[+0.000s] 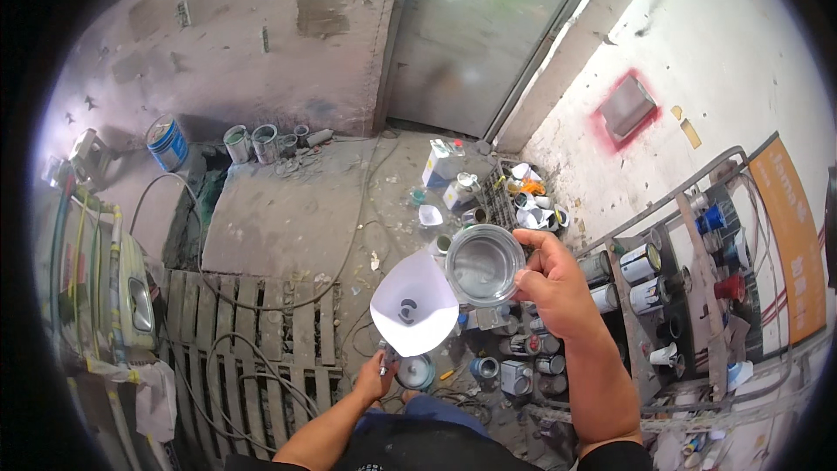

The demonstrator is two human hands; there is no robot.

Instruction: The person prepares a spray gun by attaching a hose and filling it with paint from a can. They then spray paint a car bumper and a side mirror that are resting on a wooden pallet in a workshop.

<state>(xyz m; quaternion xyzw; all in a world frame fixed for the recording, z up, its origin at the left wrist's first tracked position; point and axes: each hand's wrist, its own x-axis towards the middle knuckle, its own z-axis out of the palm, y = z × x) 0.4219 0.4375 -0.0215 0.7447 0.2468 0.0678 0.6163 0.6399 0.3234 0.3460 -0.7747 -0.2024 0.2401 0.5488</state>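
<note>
Right hand (558, 283) gripping clear-liquid cup (485, 265) (tilted), left hand (377, 377) holding funnel (414, 303)

Right hand (558, 283) raised, left hand (377, 377) low

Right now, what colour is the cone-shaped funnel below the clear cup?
White, with a small dark mark inside; the funnel shows best in the head view.

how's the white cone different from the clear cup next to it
The white paper cone is opaque and tapers to a point; the clear cup is see-through and round. The right hand grips the cup by its rim, while the left hand sits below the cone. Both open upward, side by side.
</note>
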